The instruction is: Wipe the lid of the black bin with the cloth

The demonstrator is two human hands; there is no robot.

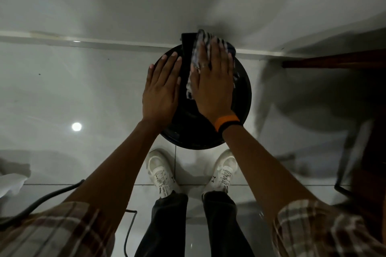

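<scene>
A round black bin lid (243,94) fills the middle of the head view, seen from above, close to the white wall. A checked cloth (197,53) lies across the lid's far half. My right hand (215,83) presses flat on the cloth, fingers stretched toward the wall, with an orange and black band on the wrist. My left hand (161,87) rests flat and bare on the lid's left side, fingers apart, holding nothing. A black strip (187,48) of the lid's hinge shows between the two hands.
The bin stands on a glossy tiled floor (83,94) against the wall's skirting (104,43). A dark wooden table edge (334,61) and a metal leg (342,175) are at the right. My two white shoes (161,173) stand just before the bin. A black cable (129,229) trails at lower left.
</scene>
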